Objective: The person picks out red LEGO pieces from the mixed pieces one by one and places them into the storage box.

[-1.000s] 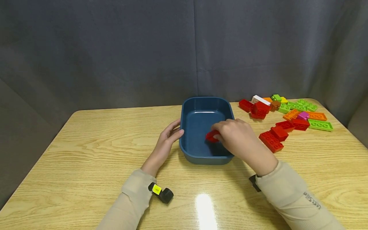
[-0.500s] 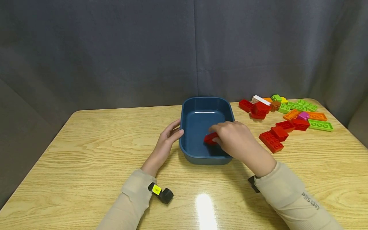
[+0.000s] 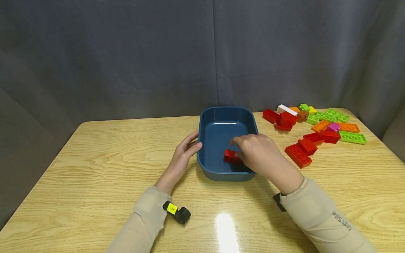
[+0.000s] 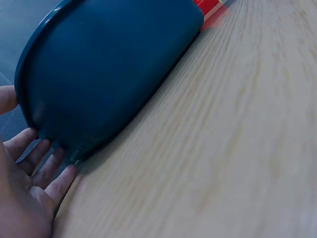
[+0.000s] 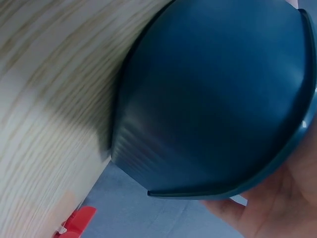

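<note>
In the head view, a dark blue box (image 3: 227, 174) with rounded corners stands on the wooden table. Inside it, near its front, lies a red building brick (image 3: 231, 156). My right hand (image 3: 257, 151) reaches over the box's right side. Its index finger is raised off the brick, while the thumb is at the brick's right end; whether it touches cannot be told. My left hand (image 3: 181, 156) rests against the box's left wall, fingers straight and thumb at the rim. The left wrist view shows the left fingertips touching the wall of the box (image 4: 109, 64). The box wall hides the brick from both wrist views.
To the right lie loose bricks: several red ones (image 3: 298, 156), a white one (image 3: 287, 110), orange plates (image 3: 348, 127), a pink brick (image 3: 333, 127) and green pieces (image 3: 352, 137). A grey curtain (image 3: 142, 59) hangs behind the table (image 3: 110, 168).
My right hand has moved slightly down and left inside the box and let go of the red brick, which now lies on the bottom. The left hand and box have stayed put.
</note>
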`<state>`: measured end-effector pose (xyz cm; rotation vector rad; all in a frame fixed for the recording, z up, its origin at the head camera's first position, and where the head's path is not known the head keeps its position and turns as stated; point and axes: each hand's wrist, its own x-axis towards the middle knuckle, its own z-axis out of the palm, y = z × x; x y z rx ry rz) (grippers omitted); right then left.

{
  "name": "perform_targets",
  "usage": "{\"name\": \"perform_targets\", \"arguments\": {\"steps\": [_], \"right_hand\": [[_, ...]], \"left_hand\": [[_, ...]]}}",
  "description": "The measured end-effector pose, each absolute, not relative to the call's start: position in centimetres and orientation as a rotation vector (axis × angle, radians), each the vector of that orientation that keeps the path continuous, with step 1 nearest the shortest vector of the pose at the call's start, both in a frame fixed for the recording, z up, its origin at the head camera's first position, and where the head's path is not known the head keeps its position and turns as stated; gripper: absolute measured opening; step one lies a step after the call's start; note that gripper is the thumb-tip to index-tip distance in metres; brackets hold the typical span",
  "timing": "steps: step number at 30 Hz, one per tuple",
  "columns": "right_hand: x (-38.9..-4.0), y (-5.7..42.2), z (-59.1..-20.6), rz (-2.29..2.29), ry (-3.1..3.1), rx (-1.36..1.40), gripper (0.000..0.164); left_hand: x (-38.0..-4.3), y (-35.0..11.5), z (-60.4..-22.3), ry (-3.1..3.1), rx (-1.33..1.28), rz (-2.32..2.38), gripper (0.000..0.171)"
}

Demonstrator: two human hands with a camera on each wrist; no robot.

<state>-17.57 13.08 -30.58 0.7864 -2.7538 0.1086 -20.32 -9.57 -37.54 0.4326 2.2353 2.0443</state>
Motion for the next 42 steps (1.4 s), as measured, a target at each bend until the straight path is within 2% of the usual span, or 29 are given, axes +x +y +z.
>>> {"name": "perform_targets", "arguments": {"steps": [14,19,29,42], "right_hand": [[-17.0,13.3,-29.2,0.133,-2.769,0.756,0.035],[-16.8,13.6,-28.4,0.182,-2.737,0.736,0.033],[-16.8,13.8,-27.9,0.539,-2.63,0.591,0.03],[-16.9,17.7,-27.0,0.296,-2.446,0.663,0.025]], "left_hand": [[-20.4,-9.3,-37.7,2.197,0.44,2.072,0.053],[-20.5,-9.2,-37.8,2.217,0.43,2.065,0.052],[-20.3,-9.0,-37.8,2.226,0.396,2.063,0.051],[-20.3,-9.4,-37.4,2.215,0.422,2.063,0.053]]}}
